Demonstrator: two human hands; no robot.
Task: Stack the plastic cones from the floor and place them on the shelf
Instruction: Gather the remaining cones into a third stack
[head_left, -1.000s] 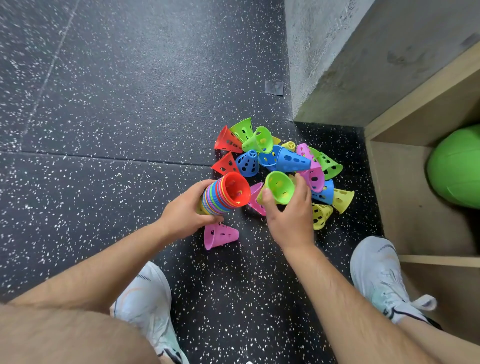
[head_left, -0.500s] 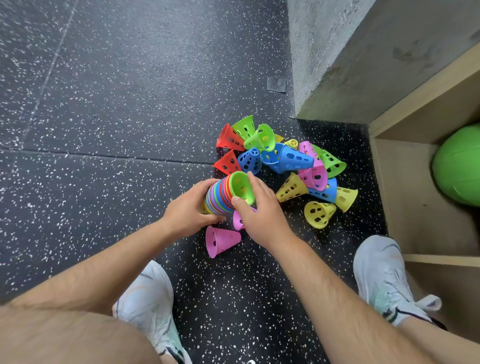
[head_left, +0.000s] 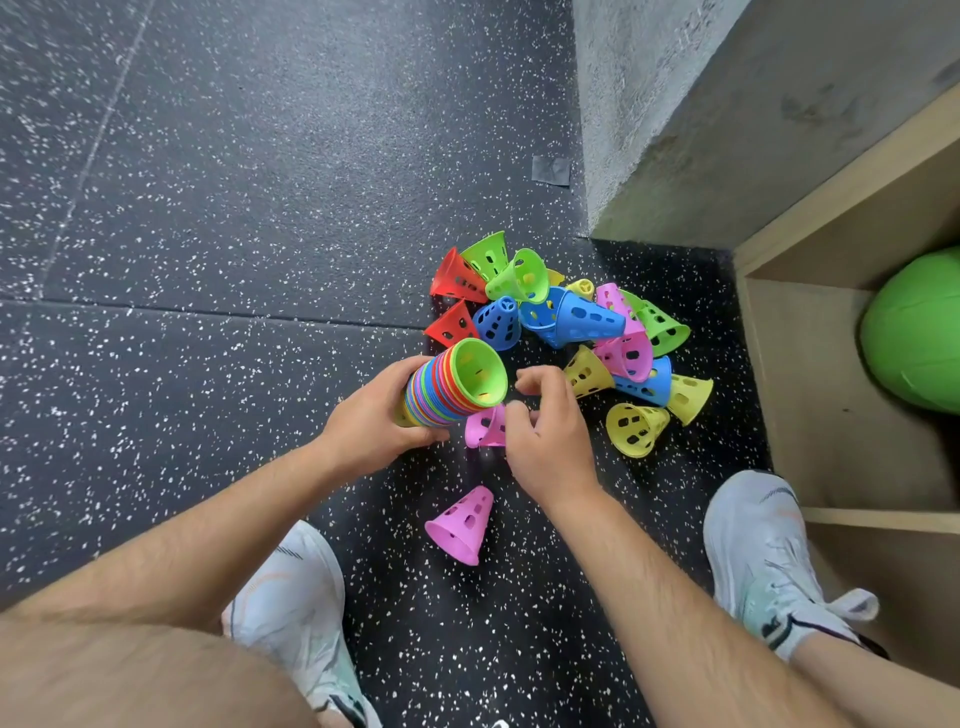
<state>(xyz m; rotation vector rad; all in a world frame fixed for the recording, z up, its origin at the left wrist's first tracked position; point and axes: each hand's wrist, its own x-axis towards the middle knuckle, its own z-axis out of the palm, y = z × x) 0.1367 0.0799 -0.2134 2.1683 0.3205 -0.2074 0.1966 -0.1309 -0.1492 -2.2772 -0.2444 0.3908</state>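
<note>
Right hand (head_left: 550, 441) has come off the stack (head_left: 441, 395), whose green top cone (head_left: 480, 366) it was pressing home half a second ago; we now log it just right of the stack's mouth.

Item 1, left hand (head_left: 374, 421): wrapped round the stack's narrow end, fingers over the far side, thumb along the near side, forearm reaching in from near left. Stack held over the floor (head_left: 208, 208), lying tilted, mouth facing up and right, many coloured rims showing.

Item 2, right hand: back towards us, fingers curled, index lifted, thumb tip against a pink cone (head_left: 483, 428) lying just beneath the stack's mouth. We cannot tell whether it grips that cone or only touches it.

Item 3, loose cones: a heap (head_left: 571, 322) on the floor, far and right of the hands, in red, green, blue, pink and yellow. One more pink, the near cone (head_left: 460, 525), lies alone between the shoes (head_left: 291, 597).

Item 4, shelf (head_left: 810, 395): wooden, at right, a green ball (head_left: 914, 332) inside.
</note>
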